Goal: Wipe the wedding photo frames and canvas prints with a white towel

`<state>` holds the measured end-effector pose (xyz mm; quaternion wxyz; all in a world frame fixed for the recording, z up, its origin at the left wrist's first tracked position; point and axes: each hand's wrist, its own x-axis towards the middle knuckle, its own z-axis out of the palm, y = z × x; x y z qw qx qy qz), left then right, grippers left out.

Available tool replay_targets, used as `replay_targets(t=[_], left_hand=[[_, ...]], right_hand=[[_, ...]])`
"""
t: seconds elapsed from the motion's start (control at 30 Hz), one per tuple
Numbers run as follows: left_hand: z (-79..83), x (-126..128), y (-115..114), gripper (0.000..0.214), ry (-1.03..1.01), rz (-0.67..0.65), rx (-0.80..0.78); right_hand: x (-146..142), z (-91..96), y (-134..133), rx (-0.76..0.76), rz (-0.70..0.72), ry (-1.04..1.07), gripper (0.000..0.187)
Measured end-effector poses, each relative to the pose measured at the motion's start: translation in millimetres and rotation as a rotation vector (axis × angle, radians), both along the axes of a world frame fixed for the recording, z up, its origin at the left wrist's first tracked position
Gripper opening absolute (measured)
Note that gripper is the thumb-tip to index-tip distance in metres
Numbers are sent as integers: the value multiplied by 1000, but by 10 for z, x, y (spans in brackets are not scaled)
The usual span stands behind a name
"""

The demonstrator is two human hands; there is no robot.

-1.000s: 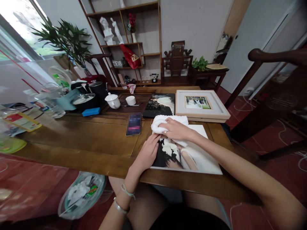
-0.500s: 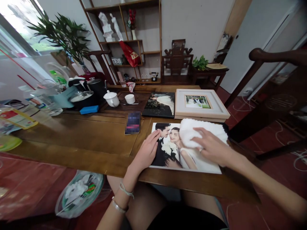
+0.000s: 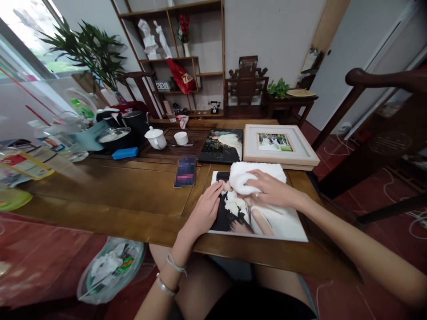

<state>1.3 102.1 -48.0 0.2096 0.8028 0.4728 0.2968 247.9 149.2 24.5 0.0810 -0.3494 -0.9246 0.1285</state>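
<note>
A large wedding photo print (image 3: 280,222) lies flat at the near edge of the wooden table (image 3: 116,186). My left hand (image 3: 204,209) lies flat on the print's left edge, fingers stretched out. My right hand (image 3: 271,191) presses a white folded cloth (image 3: 247,175) onto the upper middle of the print, fingers curled over the cloth. The cloth hides the top of the picture.
A white framed photo (image 3: 279,144) and a dark photo print (image 3: 223,146) lie behind. A phone (image 3: 185,171) rests left of the print. Further left are a white teapot (image 3: 156,138), a cup (image 3: 181,138), pots, a blue sponge (image 3: 124,153) and bottles. A waste bin (image 3: 110,266) stands below left. A dark chair (image 3: 383,120) is at right.
My right hand has slid the cloth back leftward from the print's upper right to its upper middle, after sweeping right before that. My left hand has stayed in place.
</note>
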Motion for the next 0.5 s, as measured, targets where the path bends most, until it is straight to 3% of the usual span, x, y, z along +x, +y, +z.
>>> replay_targets(t=[0.07, 0.17, 0.3, 0.4, 0.5], left_hand=[[-3, -2, 3, 46, 5, 0, 4], [1, -3, 2, 45, 15, 12, -3], [26, 1, -4, 45, 16, 4, 0], [43, 4, -7, 45, 16, 6, -16], [46, 3, -5, 46, 14, 3, -23]], right_hand=[[-56, -32, 97, 18, -1, 12, 42], [-143, -50, -29, 45, -16, -17, 42], [-189, -11, -578, -31, 34, -72, 47], [-172, 42, -1021, -124, 132, -105, 38], [-139, 79, -1207, -151, 185, -84, 37]])
